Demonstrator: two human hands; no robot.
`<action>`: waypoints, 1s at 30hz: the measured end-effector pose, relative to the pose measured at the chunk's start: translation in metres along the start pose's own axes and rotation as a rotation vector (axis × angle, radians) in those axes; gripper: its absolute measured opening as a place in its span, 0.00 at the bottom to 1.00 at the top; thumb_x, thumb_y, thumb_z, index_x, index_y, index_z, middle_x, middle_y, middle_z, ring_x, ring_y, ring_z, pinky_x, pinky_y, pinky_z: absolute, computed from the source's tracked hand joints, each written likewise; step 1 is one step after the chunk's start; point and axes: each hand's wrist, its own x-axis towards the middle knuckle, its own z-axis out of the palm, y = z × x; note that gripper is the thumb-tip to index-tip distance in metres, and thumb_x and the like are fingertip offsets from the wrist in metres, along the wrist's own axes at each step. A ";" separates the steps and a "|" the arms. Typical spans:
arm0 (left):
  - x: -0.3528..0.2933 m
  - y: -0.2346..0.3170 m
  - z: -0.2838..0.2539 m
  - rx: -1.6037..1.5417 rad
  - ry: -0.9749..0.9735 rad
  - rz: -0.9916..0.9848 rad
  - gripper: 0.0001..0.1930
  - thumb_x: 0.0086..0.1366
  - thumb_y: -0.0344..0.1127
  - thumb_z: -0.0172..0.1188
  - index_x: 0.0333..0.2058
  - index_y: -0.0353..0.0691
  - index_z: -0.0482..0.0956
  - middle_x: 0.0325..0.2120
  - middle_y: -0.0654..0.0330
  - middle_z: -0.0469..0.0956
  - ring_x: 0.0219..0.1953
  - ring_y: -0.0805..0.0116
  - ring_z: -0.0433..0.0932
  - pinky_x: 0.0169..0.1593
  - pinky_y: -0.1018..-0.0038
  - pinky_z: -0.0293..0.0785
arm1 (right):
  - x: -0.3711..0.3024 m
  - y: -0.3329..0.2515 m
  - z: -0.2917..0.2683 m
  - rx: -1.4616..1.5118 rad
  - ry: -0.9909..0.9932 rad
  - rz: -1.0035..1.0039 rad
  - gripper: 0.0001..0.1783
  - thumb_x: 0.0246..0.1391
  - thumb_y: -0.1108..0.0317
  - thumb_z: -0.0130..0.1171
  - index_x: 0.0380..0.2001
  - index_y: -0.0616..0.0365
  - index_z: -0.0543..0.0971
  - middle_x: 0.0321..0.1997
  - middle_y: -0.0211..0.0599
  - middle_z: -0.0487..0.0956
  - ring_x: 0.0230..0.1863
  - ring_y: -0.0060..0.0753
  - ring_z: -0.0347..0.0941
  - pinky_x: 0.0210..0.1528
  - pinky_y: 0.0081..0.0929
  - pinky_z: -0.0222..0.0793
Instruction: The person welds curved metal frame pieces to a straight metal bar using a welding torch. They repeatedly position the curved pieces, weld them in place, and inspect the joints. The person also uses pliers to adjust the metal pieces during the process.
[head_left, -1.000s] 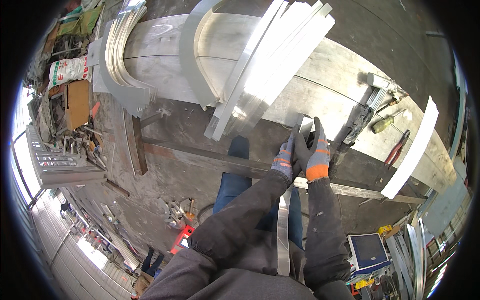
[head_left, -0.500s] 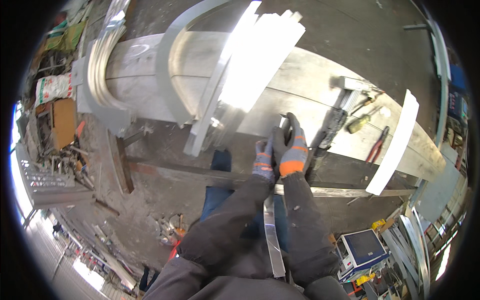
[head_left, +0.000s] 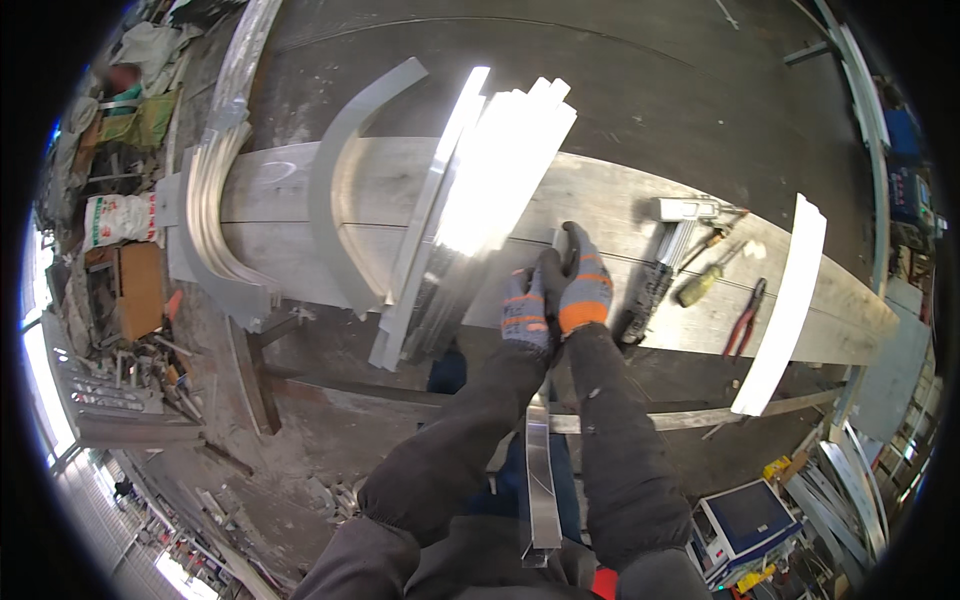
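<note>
Both my hands wear grey gloves with orange bands and meet over the near side of a pale plank bench (head_left: 600, 190). A long, shiny metal channel strip (head_left: 540, 470) runs from between them back toward my body. My left hand (head_left: 526, 312) is closed round its left side. Against it, my right hand (head_left: 583, 288) is also closed on the strip, the thumb side turned inward. The strip's far tip shows just beyond the fingers; the gripped stretch is hidden. To the left lies a bright stack of metal strips (head_left: 500, 180).
Curved metal profiles (head_left: 325, 190) lie on the bench's left. On the right are a dark bar-shaped tool (head_left: 655, 285), a screwdriver (head_left: 697, 288), red-handled pliers (head_left: 744, 318) and a white curved strip (head_left: 785, 310). A blue-and-white machine (head_left: 745, 525) stands at lower right.
The bench and its contents sit lower in the picture, while my hands stay near the same spot. The strip's near end has shifted slightly left. Both hands keep their grip.
</note>
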 end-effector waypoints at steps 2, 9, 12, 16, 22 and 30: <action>0.006 -0.004 0.004 -0.001 -0.056 -0.048 0.42 0.58 0.36 0.66 0.72 0.44 0.61 0.67 0.39 0.62 0.63 0.37 0.69 0.63 0.54 0.72 | 0.004 0.002 0.001 -0.032 -0.024 0.013 0.32 0.58 0.53 0.66 0.64 0.52 0.76 0.53 0.49 0.84 0.48 0.43 0.82 0.52 0.38 0.77; 0.003 0.017 -0.012 0.078 0.007 0.014 0.37 0.65 0.42 0.63 0.70 0.40 0.61 0.63 0.43 0.67 0.56 0.39 0.73 0.57 0.52 0.75 | -0.002 0.034 -0.033 0.408 -0.163 0.083 0.38 0.61 0.63 0.67 0.73 0.46 0.67 0.41 0.37 0.82 0.38 0.25 0.78 0.39 0.28 0.77; -0.001 0.027 -0.018 0.092 0.099 0.061 0.36 0.69 0.52 0.62 0.68 0.36 0.64 0.60 0.42 0.69 0.55 0.40 0.73 0.55 0.51 0.75 | -0.001 0.063 -0.068 0.301 0.370 0.102 0.33 0.61 0.69 0.66 0.68 0.57 0.69 0.45 0.38 0.77 0.42 0.27 0.75 0.42 0.27 0.75; 0.001 0.025 -0.016 0.026 0.144 0.084 0.35 0.67 0.51 0.63 0.66 0.35 0.67 0.59 0.42 0.71 0.53 0.39 0.74 0.54 0.51 0.76 | 0.019 0.086 -0.106 -0.364 0.509 0.218 0.42 0.57 0.48 0.70 0.68 0.56 0.68 0.57 0.54 0.74 0.54 0.53 0.76 0.57 0.44 0.72; -0.002 0.021 -0.007 -0.028 0.194 0.092 0.34 0.66 0.49 0.64 0.65 0.34 0.69 0.56 0.43 0.72 0.49 0.40 0.75 0.50 0.51 0.76 | 0.068 0.089 -0.106 -0.614 0.271 0.327 0.53 0.53 0.27 0.61 0.70 0.54 0.64 0.64 0.67 0.70 0.61 0.67 0.74 0.60 0.52 0.73; -0.002 0.027 -0.011 0.016 0.154 0.018 0.34 0.67 0.45 0.63 0.66 0.33 0.66 0.60 0.43 0.71 0.53 0.39 0.74 0.55 0.54 0.75 | 0.085 0.112 -0.112 -0.792 0.067 0.355 0.44 0.56 0.29 0.59 0.54 0.63 0.76 0.62 0.73 0.71 0.61 0.67 0.74 0.61 0.51 0.73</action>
